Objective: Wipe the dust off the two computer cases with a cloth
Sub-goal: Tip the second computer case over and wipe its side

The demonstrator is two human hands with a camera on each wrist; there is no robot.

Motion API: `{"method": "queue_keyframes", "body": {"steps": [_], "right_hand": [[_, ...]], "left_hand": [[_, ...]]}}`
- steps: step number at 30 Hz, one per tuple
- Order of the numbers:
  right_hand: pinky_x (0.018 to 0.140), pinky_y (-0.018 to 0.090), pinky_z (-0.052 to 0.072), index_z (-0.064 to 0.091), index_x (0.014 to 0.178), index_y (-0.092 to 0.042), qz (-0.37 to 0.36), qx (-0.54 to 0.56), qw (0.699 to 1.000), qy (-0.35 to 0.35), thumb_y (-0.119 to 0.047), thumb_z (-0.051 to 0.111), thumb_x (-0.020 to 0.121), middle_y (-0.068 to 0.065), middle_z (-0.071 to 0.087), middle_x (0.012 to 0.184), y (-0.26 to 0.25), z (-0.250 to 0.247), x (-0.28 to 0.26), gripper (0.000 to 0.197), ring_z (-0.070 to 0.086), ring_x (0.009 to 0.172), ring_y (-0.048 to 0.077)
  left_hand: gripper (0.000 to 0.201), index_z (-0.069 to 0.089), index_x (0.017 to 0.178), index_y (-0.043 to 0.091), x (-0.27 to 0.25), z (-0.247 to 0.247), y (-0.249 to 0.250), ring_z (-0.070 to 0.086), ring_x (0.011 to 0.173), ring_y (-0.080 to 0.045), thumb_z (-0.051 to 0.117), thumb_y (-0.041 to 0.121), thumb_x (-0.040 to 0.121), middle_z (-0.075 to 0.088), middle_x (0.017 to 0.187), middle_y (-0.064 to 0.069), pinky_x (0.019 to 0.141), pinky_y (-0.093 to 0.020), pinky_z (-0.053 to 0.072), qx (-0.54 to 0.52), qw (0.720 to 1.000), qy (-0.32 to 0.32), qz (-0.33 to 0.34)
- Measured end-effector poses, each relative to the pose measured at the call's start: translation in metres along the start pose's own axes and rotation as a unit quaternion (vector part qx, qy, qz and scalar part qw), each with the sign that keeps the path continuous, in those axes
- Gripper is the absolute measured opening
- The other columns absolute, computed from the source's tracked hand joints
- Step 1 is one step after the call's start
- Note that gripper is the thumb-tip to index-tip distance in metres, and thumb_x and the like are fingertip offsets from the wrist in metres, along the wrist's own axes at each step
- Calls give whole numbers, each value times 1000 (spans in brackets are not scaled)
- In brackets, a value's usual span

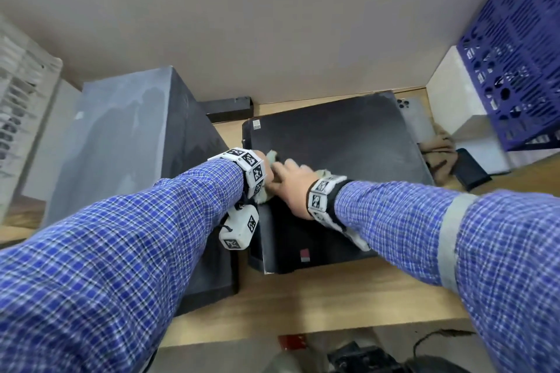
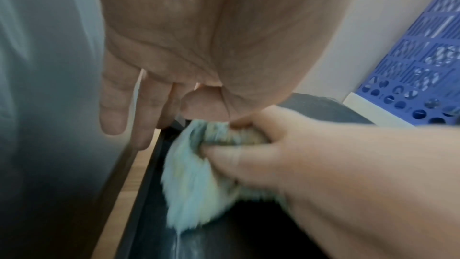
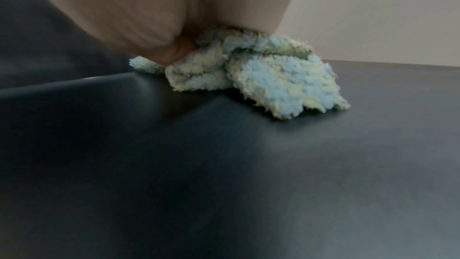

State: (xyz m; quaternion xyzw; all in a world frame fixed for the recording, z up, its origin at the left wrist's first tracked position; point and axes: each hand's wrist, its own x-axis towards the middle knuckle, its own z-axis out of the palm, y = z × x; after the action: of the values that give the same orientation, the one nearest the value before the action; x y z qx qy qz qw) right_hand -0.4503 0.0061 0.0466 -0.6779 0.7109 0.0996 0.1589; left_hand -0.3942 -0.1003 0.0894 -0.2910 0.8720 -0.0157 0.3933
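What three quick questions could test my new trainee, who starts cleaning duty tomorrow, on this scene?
1. True or false: the right hand grips the cloth.
2. The cloth is on which case: A) the tall case B) the flat case?
3. Fill in: the left hand's fingers are ____ and hold nothing.

Key: 1 true; 2 B; 3 straight.
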Motion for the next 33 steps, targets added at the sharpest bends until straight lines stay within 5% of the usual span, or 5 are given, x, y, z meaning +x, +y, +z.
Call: {"method": "queue_keyframes", "body": {"steps": [7, 11, 15, 21, 33], "right_hand": [[84, 40, 42, 49, 132, -27, -101, -14, 995, 4, -29, 61, 82, 10, 30, 139, -50, 25, -72, 51, 37, 116, 31], [88, 40, 41, 41, 139, -30, -80, 8, 996, 26, -30, 60, 82, 9, 28, 141, -57, 45, -97, 60, 36, 117, 30], [85, 39, 44, 36, 144, -32, -4, 43, 996, 73, -26, 55, 80, 6, 32, 137, -34, 65, -124, 68, 38, 110, 28], [83, 43, 48, 49, 137, -24, 169, 78, 971, 150, -20, 54, 73, 9, 45, 127, 27, 92, -187, 64, 47, 103, 32], [102, 41, 42, 48, 140, -30, 190, 118, 967, 125, -4, 49, 84, 6, 37, 138, 147, 93, -195, 62, 40, 121, 29]], "left_hand": [[25, 56, 75, 10, -16, 11, 23, 53, 66, -14, 53, 15, 100, 47, 72, -1, 58, -21, 43, 50, 997, -59, 25], [18, 69, 104, 8, -19, 14, 41, 68, 96, -22, 54, 14, 94, 57, 78, -3, 87, -32, 56, 96, 993, -55, 43], [13, 69, 90, 17, -26, 15, 48, 64, 75, -13, 60, 25, 92, 60, 72, 3, 67, -26, 50, 84, 995, -41, 34], [31, 61, 67, 26, -55, 6, 58, 70, 89, -18, 83, 46, 72, 59, 70, 6, 87, -38, 59, 108, 993, -49, 13], [48, 68, 102, 14, -37, -14, 37, 69, 90, -21, 75, 51, 73, 72, 100, -4, 86, -33, 58, -21, 998, -27, -50]]}}
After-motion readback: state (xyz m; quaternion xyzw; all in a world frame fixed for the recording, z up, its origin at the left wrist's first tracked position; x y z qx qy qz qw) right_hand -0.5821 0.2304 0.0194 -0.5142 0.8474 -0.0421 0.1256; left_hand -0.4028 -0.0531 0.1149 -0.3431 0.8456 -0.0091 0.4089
